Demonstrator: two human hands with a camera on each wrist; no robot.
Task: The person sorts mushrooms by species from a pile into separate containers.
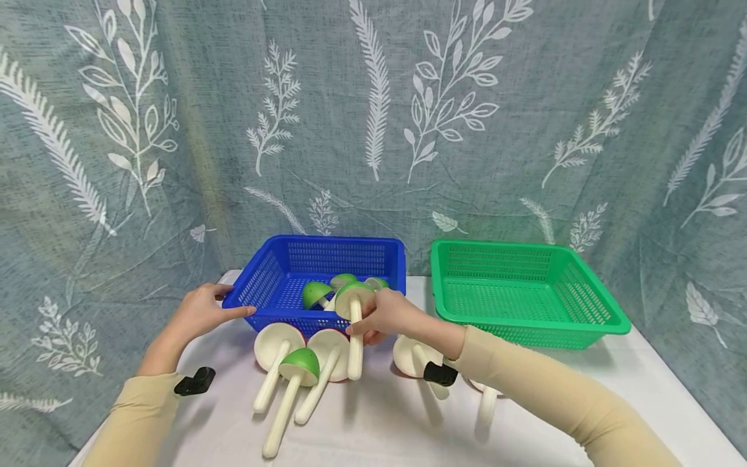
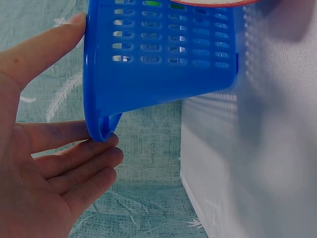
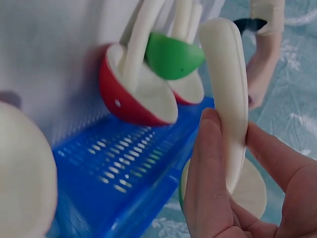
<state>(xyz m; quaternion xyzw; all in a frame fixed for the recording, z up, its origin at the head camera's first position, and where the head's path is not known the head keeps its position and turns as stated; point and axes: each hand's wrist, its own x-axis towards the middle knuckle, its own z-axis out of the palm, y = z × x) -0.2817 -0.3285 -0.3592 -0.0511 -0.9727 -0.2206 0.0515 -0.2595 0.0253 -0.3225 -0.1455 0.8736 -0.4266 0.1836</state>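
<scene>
My right hand (image 1: 386, 316) grips a green-capped toy mushroom (image 1: 355, 353) by its pale stem, cap up, at the front rim of the blue basket (image 1: 335, 243). In the right wrist view, thumb and fingers pinch that stem (image 3: 229, 74). At the basket's front left corner, my left hand (image 1: 201, 314) holds the rim, its thumb (image 2: 54, 42) on one side and fingers round the corner. Several green-capped mushrooms (image 1: 316, 294) lie inside the basket. Before it on the table, a green-capped mushroom (image 1: 299, 364) lies over red-capped ones (image 3: 141, 101), stems toward me.
A green basket (image 1: 496, 245) stands to the right of the blue one. Two more red-rimmed mushrooms, one (image 1: 408, 357) partly behind my right wrist and another (image 1: 489, 402) under the forearm, lie on the white table (image 1: 408, 434). A patterned curtain (image 1: 344, 130) hangs behind.
</scene>
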